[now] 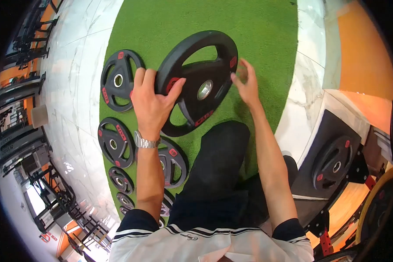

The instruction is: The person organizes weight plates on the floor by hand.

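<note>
A large black weight plate (209, 70) with red markings and a metal centre ring is held up, tilted, over the green turf. My left hand (155, 94) is closed around its left rim, thumb in front and fingers behind; a metal watch sits on that wrist. At the right rim is my right hand (248, 85), fingers apart and thumb tip right at the plate's edge. Left of the held plate, another black plate (110, 73) lies flat on the turf, partly behind my left hand. A further plate (179, 168) lies under my left forearm, partly hidden.
Another plate (121, 150) and several smaller ones (120, 180) line the turf's left side. My bent knee (225, 139) is just below the held plate. To the right, a plate (332, 163) rests on a black mat (308, 174). Gym machines (48, 192) stand along the far left.
</note>
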The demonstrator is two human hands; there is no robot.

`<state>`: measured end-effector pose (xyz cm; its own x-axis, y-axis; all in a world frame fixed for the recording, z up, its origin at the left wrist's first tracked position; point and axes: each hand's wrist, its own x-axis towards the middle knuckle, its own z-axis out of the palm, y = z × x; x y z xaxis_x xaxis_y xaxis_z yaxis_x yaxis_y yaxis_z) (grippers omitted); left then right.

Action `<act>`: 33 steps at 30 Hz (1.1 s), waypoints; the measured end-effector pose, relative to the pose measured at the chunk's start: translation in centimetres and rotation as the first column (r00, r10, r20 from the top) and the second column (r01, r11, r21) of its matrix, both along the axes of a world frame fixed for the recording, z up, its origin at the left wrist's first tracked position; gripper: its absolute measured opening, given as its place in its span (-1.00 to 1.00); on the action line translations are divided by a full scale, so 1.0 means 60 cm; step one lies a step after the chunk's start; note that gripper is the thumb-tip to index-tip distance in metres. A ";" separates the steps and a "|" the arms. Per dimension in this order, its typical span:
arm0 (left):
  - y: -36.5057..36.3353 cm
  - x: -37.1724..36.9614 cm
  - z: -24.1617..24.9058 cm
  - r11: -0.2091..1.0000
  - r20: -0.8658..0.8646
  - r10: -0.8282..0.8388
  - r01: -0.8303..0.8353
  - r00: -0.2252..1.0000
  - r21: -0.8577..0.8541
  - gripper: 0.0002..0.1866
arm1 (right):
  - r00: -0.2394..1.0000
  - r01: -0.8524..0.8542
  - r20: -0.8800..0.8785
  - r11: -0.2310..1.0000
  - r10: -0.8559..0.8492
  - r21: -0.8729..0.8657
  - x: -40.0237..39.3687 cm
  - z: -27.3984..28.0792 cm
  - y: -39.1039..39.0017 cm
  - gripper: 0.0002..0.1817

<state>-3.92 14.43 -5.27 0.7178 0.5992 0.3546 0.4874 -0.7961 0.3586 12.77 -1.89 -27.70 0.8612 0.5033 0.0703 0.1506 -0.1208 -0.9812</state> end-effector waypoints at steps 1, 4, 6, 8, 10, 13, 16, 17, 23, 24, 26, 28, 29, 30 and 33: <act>-0.003 0.011 0.003 1.000 0.007 -0.025 0.025 1.000 0.000 -0.49 | 0.999 -0.032 -0.009 0.998 0.032 0.054 0.017 0.039 -0.010 -0.43; -0.018 0.040 0.012 0.992 0.023 -0.126 0.127 0.992 -0.015 -0.50 | 0.991 -0.125 -0.021 0.967 0.133 0.220 0.065 0.193 -0.015 -0.52; -0.038 0.055 0.019 0.983 0.035 -0.183 0.183 0.983 -0.005 -0.52 | 0.861 -0.166 0.497 0.984 0.111 0.068 0.095 0.279 -0.010 -0.57; -0.058 0.066 0.025 0.971 0.050 -0.238 0.238 0.970 0.001 -0.53 | 0.721 -0.212 0.674 0.977 0.161 -0.006 0.098 0.338 -0.002 -0.59; -0.074 0.067 0.027 0.954 0.068 -0.300 0.301 0.952 -0.001 -0.55 | 0.758 -0.322 0.604 0.946 0.246 0.018 0.077 0.378 0.019 -0.58; -0.092 0.064 0.020 0.935 0.064 -0.354 0.353 0.933 0.024 -0.59 | 0.774 -0.210 0.555 0.950 0.306 -0.230 0.040 0.359 0.021 -0.53; -0.099 0.056 0.015 0.926 0.121 -0.376 0.374 0.919 0.042 -0.58 | 0.787 -0.073 0.575 0.959 0.224 -0.273 0.021 0.350 0.015 -0.48; -0.098 0.053 0.015 0.924 0.144 -0.382 0.375 0.913 0.070 -0.58 | 0.793 -0.029 0.584 0.967 0.176 -0.252 0.015 0.349 0.015 -0.47; -0.073 0.034 0.009 0.903 0.199 -0.428 0.405 0.882 0.146 -0.52 | 0.793 0.100 0.601 0.952 0.099 -0.288 -0.023 0.349 0.011 -0.49; -0.070 0.033 0.008 0.895 0.195 -0.444 0.421 0.875 0.146 -0.53 | 0.787 0.135 0.614 0.955 0.058 -0.263 -0.032 0.348 0.010 -0.50; -0.064 0.031 0.006 0.882 0.187 -0.468 0.447 0.863 0.148 -0.54 | 0.770 0.197 0.637 0.958 -0.020 -0.208 -0.046 0.346 0.008 -0.50; -0.075 0.032 0.007 0.868 0.194 -0.490 0.455 0.850 0.199 -0.55 | 0.766 0.219 0.641 0.957 -0.049 -0.188 -0.051 0.347 -0.007 -0.51; -0.083 0.034 0.007 0.858 0.197 -0.504 0.462 0.841 0.223 -0.55 | 0.763 0.235 0.643 0.955 -0.066 -0.179 -0.051 0.346 -0.018 -0.51; -0.090 0.035 0.005 0.842 0.198 -0.527 0.475 0.827 0.255 -0.55 | 0.766 0.228 0.640 0.957 -0.062 -0.180 -0.048 0.342 -0.029 -0.52; -0.117 0.037 0.000 0.782 0.163 -0.600 0.532 0.783 0.324 -0.54 | 0.802 0.213 0.596 0.954 -0.049 -0.209 -0.045 0.329 -0.074 -0.52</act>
<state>-1.71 7.38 -5.25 0.7669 -0.0211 0.6414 -0.1570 -0.9753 0.1557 10.07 -6.32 -7.95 0.7586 0.4592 0.4623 0.6429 -0.4121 -0.6457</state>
